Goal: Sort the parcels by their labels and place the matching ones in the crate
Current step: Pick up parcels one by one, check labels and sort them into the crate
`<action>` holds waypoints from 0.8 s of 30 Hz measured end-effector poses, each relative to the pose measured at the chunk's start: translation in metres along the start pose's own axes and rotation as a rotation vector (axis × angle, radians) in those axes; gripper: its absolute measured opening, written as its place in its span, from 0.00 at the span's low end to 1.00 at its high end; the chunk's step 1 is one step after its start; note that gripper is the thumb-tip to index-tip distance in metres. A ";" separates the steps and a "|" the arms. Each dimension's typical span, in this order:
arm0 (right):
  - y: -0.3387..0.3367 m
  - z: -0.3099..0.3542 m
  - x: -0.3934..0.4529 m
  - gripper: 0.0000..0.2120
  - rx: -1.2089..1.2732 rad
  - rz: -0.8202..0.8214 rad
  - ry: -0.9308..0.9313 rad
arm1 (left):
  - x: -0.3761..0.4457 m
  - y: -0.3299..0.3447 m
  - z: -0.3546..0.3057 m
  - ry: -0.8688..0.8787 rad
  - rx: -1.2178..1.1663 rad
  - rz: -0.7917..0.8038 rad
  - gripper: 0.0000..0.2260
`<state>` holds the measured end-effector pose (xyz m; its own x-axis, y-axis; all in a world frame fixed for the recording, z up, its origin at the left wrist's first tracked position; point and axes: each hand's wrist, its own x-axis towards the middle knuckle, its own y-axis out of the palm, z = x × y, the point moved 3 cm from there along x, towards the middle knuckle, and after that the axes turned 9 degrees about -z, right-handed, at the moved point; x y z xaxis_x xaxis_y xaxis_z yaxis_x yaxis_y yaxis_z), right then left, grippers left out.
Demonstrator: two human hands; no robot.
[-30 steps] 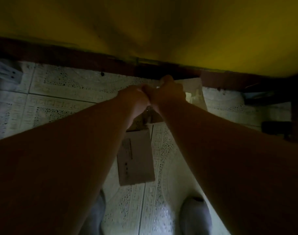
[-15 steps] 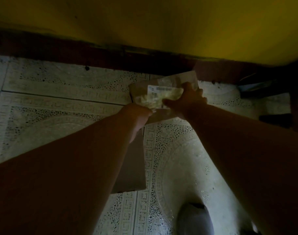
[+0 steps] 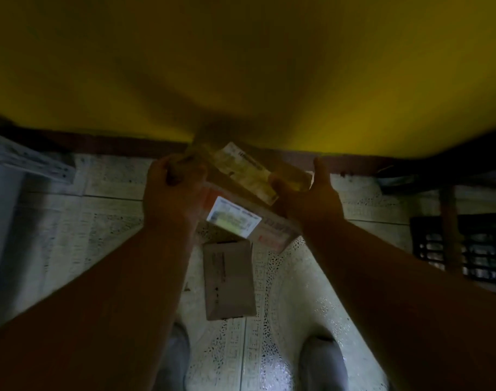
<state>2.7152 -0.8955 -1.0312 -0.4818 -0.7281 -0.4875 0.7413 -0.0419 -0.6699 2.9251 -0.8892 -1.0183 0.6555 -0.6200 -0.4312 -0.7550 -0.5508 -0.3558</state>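
Note:
I hold a brown parcel with a yellowish label up in front of the wall, tilted down to the right. My left hand grips its left end with curled fingers. My right hand holds its right end, thumb pointing up. Just under it is a second parcel with a white label and pink print; whether it lies on the floor I cannot tell. A plain brown cardboard parcel lies flat on the tiled floor between my arms. A black slatted crate stands at the right.
The scene is dim. A yellow wall with a dark skirting rises straight ahead. A pale flat object lies at the far left. A wooden post stands before the crate. My feet are at the bottom.
My hands have moved apart along the labelled parcel and raised it. The second parcel with the white label has come into view beneath it.

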 end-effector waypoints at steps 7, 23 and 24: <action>-0.089 0.106 -0.116 0.50 0.079 0.038 -0.041 | -0.065 -0.080 -0.148 -0.155 -0.296 -0.168 0.36; -0.281 0.329 -0.358 0.53 -0.289 -0.117 -0.405 | -0.215 -0.256 -0.406 -0.130 -0.282 0.151 0.36; -0.287 0.340 -0.366 0.53 -0.307 -0.130 -0.430 | -0.219 -0.265 -0.415 -0.114 -0.309 0.177 0.35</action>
<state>2.8379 -0.8497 -0.4704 -0.2786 -0.9470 -0.1598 0.4868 0.0041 -0.8735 2.9887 -0.8390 -0.4850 0.4957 -0.6643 -0.5595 -0.8045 -0.5939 -0.0076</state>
